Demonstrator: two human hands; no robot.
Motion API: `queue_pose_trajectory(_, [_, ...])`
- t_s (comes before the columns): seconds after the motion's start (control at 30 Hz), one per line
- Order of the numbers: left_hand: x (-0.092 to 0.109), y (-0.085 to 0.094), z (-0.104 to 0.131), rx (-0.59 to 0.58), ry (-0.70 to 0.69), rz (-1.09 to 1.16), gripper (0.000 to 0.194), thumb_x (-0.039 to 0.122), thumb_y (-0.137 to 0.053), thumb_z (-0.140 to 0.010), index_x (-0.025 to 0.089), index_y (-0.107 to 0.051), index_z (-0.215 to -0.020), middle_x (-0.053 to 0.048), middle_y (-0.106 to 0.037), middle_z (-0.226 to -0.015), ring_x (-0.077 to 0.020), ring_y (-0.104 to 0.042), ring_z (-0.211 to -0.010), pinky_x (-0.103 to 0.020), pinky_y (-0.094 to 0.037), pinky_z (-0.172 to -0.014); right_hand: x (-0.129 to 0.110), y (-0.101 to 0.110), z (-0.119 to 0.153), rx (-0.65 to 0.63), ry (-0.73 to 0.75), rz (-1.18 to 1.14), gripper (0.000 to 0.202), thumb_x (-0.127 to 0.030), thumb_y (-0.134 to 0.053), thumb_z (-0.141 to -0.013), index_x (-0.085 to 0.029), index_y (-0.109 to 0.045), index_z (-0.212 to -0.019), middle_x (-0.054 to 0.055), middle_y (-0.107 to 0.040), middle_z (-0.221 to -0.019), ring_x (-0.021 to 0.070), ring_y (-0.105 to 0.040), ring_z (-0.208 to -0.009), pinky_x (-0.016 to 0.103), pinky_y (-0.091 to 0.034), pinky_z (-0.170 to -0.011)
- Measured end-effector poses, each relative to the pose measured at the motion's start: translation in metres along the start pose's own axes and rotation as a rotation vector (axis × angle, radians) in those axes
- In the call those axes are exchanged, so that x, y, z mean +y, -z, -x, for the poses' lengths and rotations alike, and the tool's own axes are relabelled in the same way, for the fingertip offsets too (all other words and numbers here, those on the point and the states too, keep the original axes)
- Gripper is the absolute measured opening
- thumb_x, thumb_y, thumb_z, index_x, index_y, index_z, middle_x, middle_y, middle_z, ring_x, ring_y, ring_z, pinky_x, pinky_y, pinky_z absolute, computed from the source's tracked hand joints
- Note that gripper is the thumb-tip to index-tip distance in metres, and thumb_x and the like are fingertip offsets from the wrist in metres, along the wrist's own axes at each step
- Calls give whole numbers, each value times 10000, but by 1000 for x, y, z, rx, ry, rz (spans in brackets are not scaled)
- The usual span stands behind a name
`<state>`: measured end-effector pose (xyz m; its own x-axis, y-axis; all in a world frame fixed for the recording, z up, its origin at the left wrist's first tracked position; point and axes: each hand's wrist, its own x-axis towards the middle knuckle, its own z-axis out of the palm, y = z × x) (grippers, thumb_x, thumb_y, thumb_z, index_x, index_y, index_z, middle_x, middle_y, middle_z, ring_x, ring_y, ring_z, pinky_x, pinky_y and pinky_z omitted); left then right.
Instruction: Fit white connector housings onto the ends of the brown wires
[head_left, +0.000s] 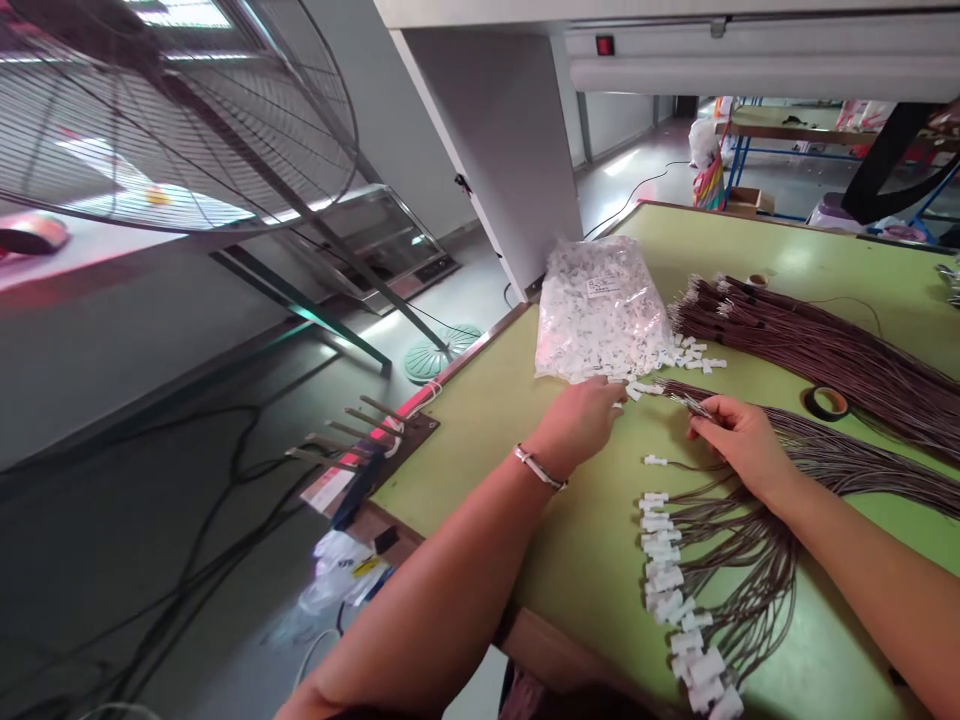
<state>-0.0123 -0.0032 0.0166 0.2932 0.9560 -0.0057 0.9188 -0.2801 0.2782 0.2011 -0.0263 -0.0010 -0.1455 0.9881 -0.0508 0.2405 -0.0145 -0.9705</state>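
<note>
My left hand (583, 422), fingers curled, is at the loose white plastic connectors (637, 390) just in front of a clear bag of connectors (600, 305). What its fingertips hold, if anything, I cannot make out. Between the thumb and fingers of my right hand (739, 440) is a small bunch of brown wires, its bare metal terminals (691, 405) pointing left. Below that hand fans a group of brown wires (757, 560) with white connectors (664, 550) on their ends, lined up in a column. More brown wires (840, 450) run rightward beneath my right hand.
A thick bundle of brown wires (810, 340) lies at the back right of the green table (472, 430). A roll of black tape (826, 402) rests nearby. Metal prongs (352, 430) stick out at the left table edge. A large fan (172, 120) stands left.
</note>
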Motion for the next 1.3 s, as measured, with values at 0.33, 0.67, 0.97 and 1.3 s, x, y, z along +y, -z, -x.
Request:
queue_pose_trajectory(0.33, [5,-9,-2,25,-83,326,241,223,-462,-817,160,-665,-930,-76,-636,-843,-189,-586,-799,-313,-467,-730,4,-2,-4,-55,-18,-13,165,-318,-556,-695,-157,-584,-720,-43,-493,-519,83,-373,-484,223,-278,-485])
queue_pose_trajectory(0.67, [24,-26,-1,-175,172,1355,206,263,-696,-675,112,-611,-786,11,-583,-543,-51,-504,-437,-162,-394,-434,3,-4,-3,24,76,64,207,-305,-536,-705,-174,-452,-567,-50,-343,-531,84,-295,-526,226,-238,-495])
queue_pose_trajectory(0.97, [24,-24,-1,-177,306,1649,184,176,-728,-650,92,-635,-785,-17,-641,-639,-71,-602,-561,-192,-487,-597,2,-4,1,-13,63,130,280,-354,-535,-722,-182,-396,-550,-48,-305,-536,83,-263,-525,227,-220,-487])
queue_pose_trajectory(1.3, [29,-25,0,-110,152,1378,216,163,-726,-632,122,-647,-829,-5,-659,-613,-114,-641,-630,-241,-516,-667,1,-3,1,7,2,79,270,-389,-536,-709,-176,-441,-573,-47,-336,-539,85,-279,-527,229,-221,-482])
